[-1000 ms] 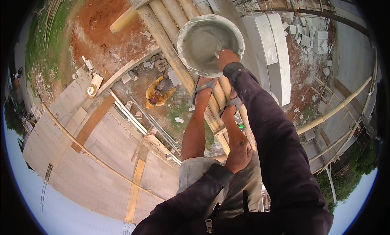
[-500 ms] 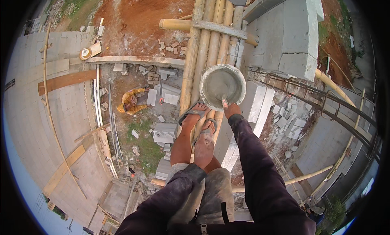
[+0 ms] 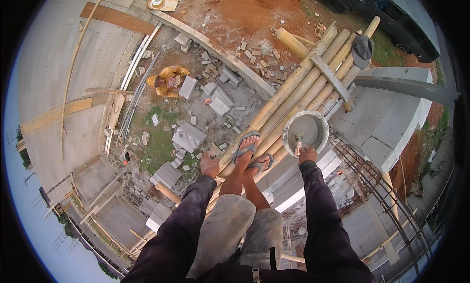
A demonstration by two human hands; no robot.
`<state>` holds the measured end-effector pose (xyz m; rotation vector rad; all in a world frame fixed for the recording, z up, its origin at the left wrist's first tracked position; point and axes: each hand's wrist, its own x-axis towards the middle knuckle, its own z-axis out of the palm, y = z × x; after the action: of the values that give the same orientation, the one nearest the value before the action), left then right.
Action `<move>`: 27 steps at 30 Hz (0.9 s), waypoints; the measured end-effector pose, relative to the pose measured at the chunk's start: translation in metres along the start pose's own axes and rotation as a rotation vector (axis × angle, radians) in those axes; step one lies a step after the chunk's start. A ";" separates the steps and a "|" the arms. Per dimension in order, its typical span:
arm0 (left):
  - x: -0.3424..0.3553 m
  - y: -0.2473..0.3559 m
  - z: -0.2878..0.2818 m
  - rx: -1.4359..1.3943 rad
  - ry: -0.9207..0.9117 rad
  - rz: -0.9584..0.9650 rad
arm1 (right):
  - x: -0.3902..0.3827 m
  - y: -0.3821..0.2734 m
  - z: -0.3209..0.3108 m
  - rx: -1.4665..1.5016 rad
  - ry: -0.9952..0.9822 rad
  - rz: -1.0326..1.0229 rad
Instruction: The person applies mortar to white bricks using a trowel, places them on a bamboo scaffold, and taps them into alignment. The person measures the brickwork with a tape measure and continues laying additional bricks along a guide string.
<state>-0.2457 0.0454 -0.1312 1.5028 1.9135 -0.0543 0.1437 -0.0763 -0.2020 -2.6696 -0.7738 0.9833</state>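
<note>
My right hand [image 3: 307,155] is closed round the handle of a trowel [image 3: 298,146], its blade hidden in the grey mortar. The mortar fills a round bucket [image 3: 324,131] standing on the bamboo pole platform [image 3: 274,109]. Out to the left of my knees, my left hand [image 3: 209,164] hangs in the air beside the platform's edge, fingers loosely bent and apart, with nothing in it. Between my hands, my sandalled feet [image 3: 248,148] stand on the poles.
A grey cap [image 3: 362,52] lies at the platform's far end, near a wooden crosspiece [image 3: 330,77]. Pale block walls [image 3: 387,116] and a rebar frame [image 3: 364,173] stand at right. Far below, a person in yellow [image 3: 169,81] crouches near scattered blocks [image 3: 188,136]. A vehicle [image 3: 391,14] stands beyond.
My view has turned, so the platform now slants to the upper right. My left hand has moved out left from in front of my legs. My right hand stays on the trowel.
</note>
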 end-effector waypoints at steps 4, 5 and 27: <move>-0.004 -0.010 -0.011 0.029 0.007 -0.043 | -0.001 -0.044 -0.023 -0.124 -0.040 -0.064; -0.003 -0.008 -0.012 0.016 -0.020 -0.085 | 0.000 -0.054 -0.028 -0.109 -0.036 -0.135; -0.061 0.005 -0.017 -0.507 0.214 -0.484 | 0.051 -0.188 -0.015 -0.682 -0.342 -0.482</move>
<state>-0.2444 0.0027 -0.0839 0.7196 2.2089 0.3617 0.1096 0.1092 -0.1532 -2.5822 -2.0251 1.2036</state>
